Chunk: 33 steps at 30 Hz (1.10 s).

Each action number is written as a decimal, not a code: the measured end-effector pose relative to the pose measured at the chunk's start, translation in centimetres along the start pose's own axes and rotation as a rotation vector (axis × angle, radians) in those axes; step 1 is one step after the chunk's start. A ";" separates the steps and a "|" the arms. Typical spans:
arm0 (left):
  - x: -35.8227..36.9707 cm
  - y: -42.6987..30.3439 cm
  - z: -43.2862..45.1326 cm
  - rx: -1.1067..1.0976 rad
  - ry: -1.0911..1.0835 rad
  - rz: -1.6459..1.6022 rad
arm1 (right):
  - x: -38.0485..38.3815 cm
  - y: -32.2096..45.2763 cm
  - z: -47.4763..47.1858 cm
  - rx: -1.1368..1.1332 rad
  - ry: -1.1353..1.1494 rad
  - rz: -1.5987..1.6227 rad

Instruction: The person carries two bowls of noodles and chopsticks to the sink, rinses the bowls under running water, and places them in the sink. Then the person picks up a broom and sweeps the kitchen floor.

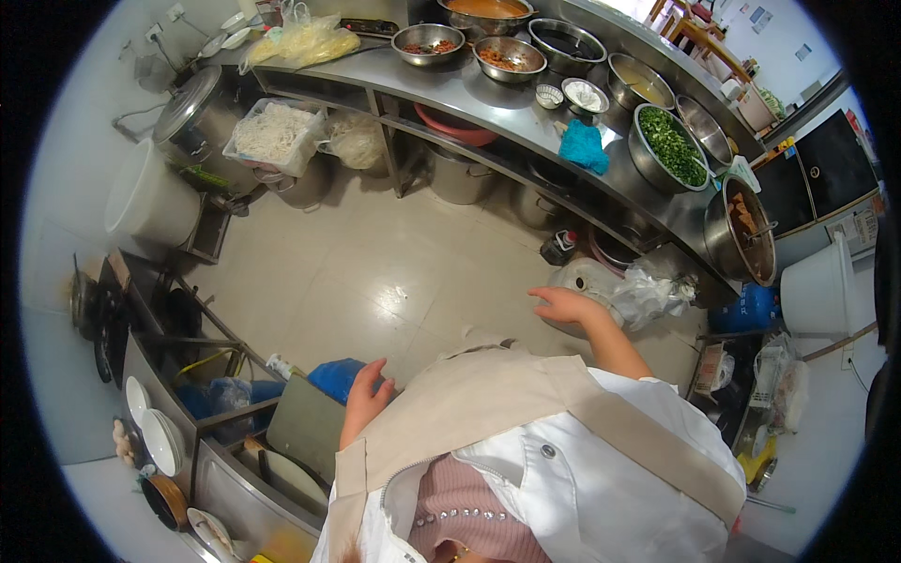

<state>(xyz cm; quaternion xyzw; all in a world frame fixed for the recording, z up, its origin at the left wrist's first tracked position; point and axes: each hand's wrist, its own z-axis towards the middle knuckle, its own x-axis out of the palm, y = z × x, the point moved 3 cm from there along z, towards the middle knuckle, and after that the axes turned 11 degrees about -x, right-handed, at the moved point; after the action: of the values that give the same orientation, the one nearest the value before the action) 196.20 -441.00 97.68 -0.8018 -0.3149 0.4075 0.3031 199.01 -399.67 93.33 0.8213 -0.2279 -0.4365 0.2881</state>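
My left hand (368, 391) hangs beside the beige apron (493, 387) with its fingers apart and nothing in it. Close to it are a grey-green board (310, 422) and a blue object (336, 378) partly behind the hand. My right hand (563, 305) reaches out over the floor, fingers spread, holding nothing. In the picture it overlaps a whitish plastic jug (581, 273); I cannot tell whether they touch. A clear plastic bag (656, 290) lies beside that jug, and a dark bottle with a red cap (559, 246) stands behind it.
A long steel counter (486, 105) curves ahead, bearing a bowl of chopped greens (669, 144), a teal cloth (584, 146) and several steel bowls. Pots and a tub of white noodles (276, 135) sit below. White bowls (163, 442) stand at left; a blue gas cylinder (742, 308) at right.
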 end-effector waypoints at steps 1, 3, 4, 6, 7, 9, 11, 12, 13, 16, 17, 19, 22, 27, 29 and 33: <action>0.0 0.0 0.5 -0.066 -0.002 0.032 | -0.5 0.0 0.1 0.016 0.021 0.019; 0.1 -0.6 1.6 -0.035 0.030 0.018 | -2.3 -0.5 0.8 0.025 -0.007 -0.020; 0.2 -0.9 2.1 -0.021 0.057 0.011 | -3.5 -1.1 1.2 0.018 -0.056 -0.078; 0.1 -1.6 3.4 -0.046 0.080 0.031 | -7.3 -3.2 2.5 0.000 -0.223 -0.093; -0.1 -2.2 4.1 0.016 0.067 0.035 | -9.7 -4.7 3.8 0.018 -0.372 -0.037; -0.3 -3.3 5.5 -0.056 0.126 0.011 | -14.4 -7.9 5.4 0.035 -0.741 0.013; -0.6 -4.9 7.1 -0.051 0.143 0.020 | -19.3 -11.2 7.8 0.184 -0.851 -0.163; -0.8 -5.8 8.0 -0.036 0.148 0.054 | -21.0 -12.7 9.3 0.332 -0.846 -0.161; -1.0 -6.7 9.2 -0.084 0.156 0.123 | -22.6 -13.7 10.9 0.421 -0.867 -0.167; -1.4 -9.8 11.9 -0.026 0.158 0.052 | -24.4 -14.6 15.3 0.653 -0.788 -0.201; -1.5 -10.3 12.4 -0.118 0.141 0.042 | -24.2 -14.2 16.4 0.679 -0.769 -0.231; -1.6 -11.9 12.7 -0.132 0.092 0.020 | -22.6 -12.6 17.3 0.644 -0.768 -0.326; -0.2 -12.9 11.7 -0.367 0.092 -0.067 | -19.5 -9.7 16.9 0.405 -0.745 -0.443; 1.3 -15.2 13.9 -0.293 0.195 0.005 | -18.4 -6.1 18.0 0.200 -0.721 -0.554; 1.7 -16.2 16.2 -0.138 0.209 0.083 | -19.5 -5.4 19.8 0.119 -0.743 -0.562; 3.5 -17.1 17.8 -0.021 0.186 0.096 | -20.7 -5.7 20.9 -0.033 -0.745 -0.576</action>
<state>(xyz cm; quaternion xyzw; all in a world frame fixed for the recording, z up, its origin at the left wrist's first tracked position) 178.38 -423.73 100.16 -0.8535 -0.2509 0.3420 0.3027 171.28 -388.27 92.10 0.6340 -0.0716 -0.7671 0.0667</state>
